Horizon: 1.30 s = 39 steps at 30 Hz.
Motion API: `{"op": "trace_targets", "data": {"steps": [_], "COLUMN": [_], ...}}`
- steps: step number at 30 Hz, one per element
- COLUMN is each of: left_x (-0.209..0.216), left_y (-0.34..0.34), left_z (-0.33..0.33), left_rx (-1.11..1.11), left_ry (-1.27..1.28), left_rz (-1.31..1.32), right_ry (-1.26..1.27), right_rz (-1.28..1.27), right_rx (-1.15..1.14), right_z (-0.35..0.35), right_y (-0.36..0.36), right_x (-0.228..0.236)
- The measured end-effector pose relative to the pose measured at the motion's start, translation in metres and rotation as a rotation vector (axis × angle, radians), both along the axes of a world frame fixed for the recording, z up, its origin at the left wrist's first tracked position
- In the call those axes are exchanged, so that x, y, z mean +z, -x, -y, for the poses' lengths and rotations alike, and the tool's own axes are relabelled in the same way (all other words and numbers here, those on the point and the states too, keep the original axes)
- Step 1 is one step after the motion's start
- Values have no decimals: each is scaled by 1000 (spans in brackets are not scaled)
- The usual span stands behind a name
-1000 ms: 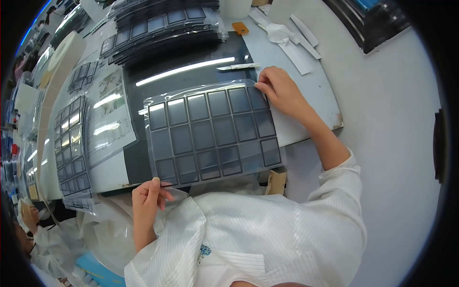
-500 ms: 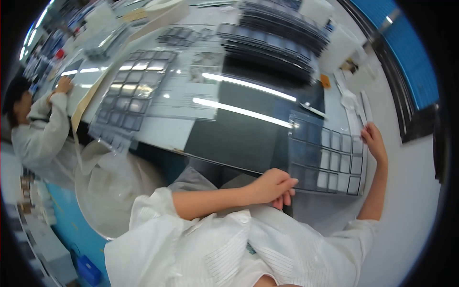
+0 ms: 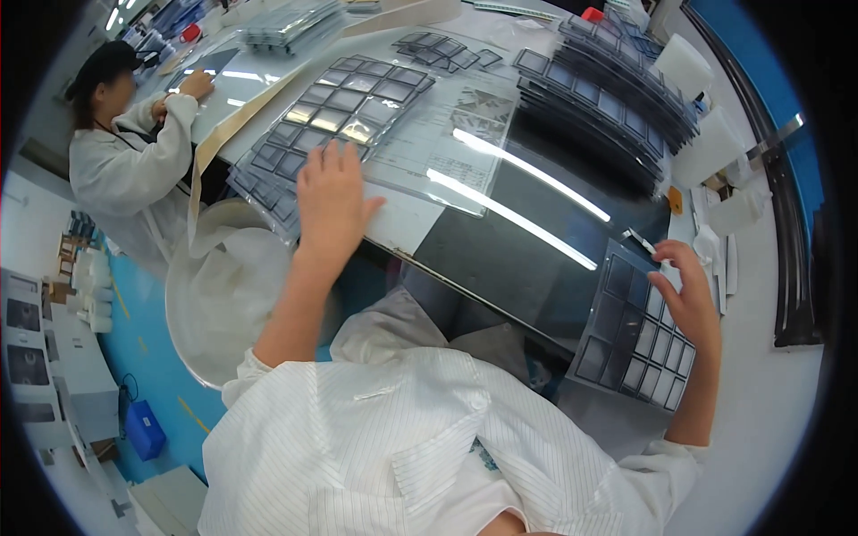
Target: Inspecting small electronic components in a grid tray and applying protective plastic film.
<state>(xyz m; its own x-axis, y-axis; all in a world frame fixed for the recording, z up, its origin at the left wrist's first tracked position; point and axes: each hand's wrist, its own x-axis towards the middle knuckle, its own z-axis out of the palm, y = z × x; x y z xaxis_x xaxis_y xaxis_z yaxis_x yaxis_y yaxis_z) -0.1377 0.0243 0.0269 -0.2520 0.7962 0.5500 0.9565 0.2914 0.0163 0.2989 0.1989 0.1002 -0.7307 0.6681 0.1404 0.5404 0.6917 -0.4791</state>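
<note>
My left hand (image 3: 332,205) is open, fingers stretched out over the near edge of a stack of clear sheets with dark-framed windows (image 3: 357,103) at the left of the table. My right hand (image 3: 690,299) is curved, with thumb and fingers apart. Its fingertips are by the near end of a slim silver tool (image 3: 638,241) lying on the dark mat (image 3: 500,259); whether they touch cannot be made out. Beneath and beside that hand, a dark-gridded sheet (image 3: 630,335) lies at the table's right, jutting over the front edge.
A tall stack of dark-framed sheets (image 3: 594,98) stands at the back right, with white rolls (image 3: 710,147) beside it. Loose framed pieces (image 3: 447,52) lie at the back. A round bin (image 3: 214,295) of pale film stands below the left edge. A co-worker (image 3: 134,170) works at the far left.
My left hand has gone from the gridded sheet's near edge to the left stack and opened. My right hand has let go of the sheet's right edge and moved to the slim tool. The view has turned.
</note>
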Motion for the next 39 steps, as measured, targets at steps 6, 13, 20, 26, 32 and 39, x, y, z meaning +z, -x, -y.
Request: {"op": "trace_targets", "data": {"steps": [6, 13, 20, 26, 32, 39], "left_x": [6, 22, 82, 58, 52, 58], "left_y": [16, 71, 58, -7, -30, -39], "left_z": [23, 8, 24, 72, 84, 77], "left_rx": [73, 216, -163, -696, -866, -973], "left_ry": [34, -319, -546, -525, -430, -309], "left_rz": [146, 63, -150, -307, -243, -295], "right_ry": [197, 596, 1645, 1977, 1649, 1286], "right_rz": [132, 116, -229, -324, -64, -97], "right_rx": [226, 496, 395, 506, 208, 153], "right_z": [-9, -19, -43, -69, -45, -34], "right_y": [88, 203, 282, 267, 235, 206], "right_x": [-2, -24, -52, -75, -58, -57]}}
